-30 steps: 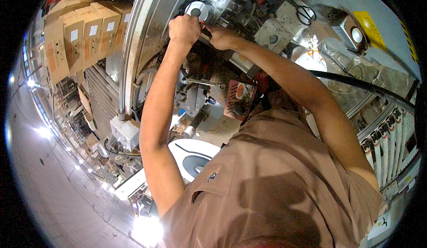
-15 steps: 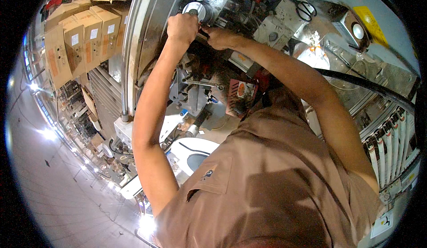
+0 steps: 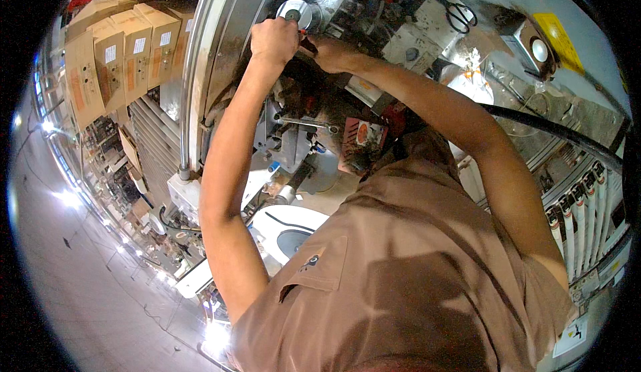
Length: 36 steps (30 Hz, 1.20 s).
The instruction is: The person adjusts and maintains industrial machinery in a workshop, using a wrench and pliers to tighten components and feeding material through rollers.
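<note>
At the far side of the machine, my left hand [image 3: 274,41] is closed in a fist. A dark rounded end, like that of a tool handle [image 3: 292,15], sticks out above it in front of a shiny metal roller [image 3: 306,15]. Close beside it on the right is my right hand [image 3: 330,54], its fingers curled in toward the left one. A small dark piece with a bit of red shows at its fingertips, too small and shaded to name. Both arms reach forward, and the work between the hands is mostly hidden.
A metal wrench [image 3: 306,124] lies below the hands, beside a red box [image 3: 362,141]. Black-handled scissors [image 3: 461,18] rest at the back right, near a lit lamp [image 3: 471,86]. A thick black cable [image 3: 554,129] crosses the right. Cardboard boxes [image 3: 137,48] stand at the left.
Both hands stay nearly in place; the left one has shifted very slightly. The view has tilted a little. Nothing is visibly taken up or let go.
</note>
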Each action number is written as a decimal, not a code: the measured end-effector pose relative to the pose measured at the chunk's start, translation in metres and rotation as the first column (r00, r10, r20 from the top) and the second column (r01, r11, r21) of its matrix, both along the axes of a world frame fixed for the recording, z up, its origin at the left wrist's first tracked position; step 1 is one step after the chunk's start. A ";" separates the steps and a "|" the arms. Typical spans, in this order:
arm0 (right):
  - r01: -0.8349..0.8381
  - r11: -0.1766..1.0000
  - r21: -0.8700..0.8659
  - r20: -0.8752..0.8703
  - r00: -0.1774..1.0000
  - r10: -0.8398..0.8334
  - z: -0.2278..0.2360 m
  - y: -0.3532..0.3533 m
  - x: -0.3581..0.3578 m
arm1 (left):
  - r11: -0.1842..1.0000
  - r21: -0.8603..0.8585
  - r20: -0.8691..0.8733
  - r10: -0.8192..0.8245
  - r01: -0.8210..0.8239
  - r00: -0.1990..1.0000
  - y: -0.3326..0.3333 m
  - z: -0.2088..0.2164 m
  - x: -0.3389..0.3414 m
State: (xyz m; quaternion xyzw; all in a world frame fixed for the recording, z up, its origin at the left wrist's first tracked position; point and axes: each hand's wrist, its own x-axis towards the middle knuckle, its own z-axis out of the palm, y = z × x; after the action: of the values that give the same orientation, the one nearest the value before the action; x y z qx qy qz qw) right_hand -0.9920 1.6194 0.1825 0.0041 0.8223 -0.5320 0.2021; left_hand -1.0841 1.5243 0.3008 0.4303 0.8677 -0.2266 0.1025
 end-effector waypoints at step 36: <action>-0.191 0.982 0.011 0.200 0.962 0.185 0.019 0.004 -0.002 | 0.996 -0.084 -0.036 0.010 -0.013 0.999 -0.003 0.001 0.009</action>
State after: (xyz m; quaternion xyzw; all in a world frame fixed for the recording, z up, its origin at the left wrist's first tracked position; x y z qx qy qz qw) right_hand -0.9935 1.6230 0.2019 -0.0178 0.8028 -0.4948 0.3321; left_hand -1.0754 1.5212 0.3020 0.4164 0.8616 -0.2699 0.1065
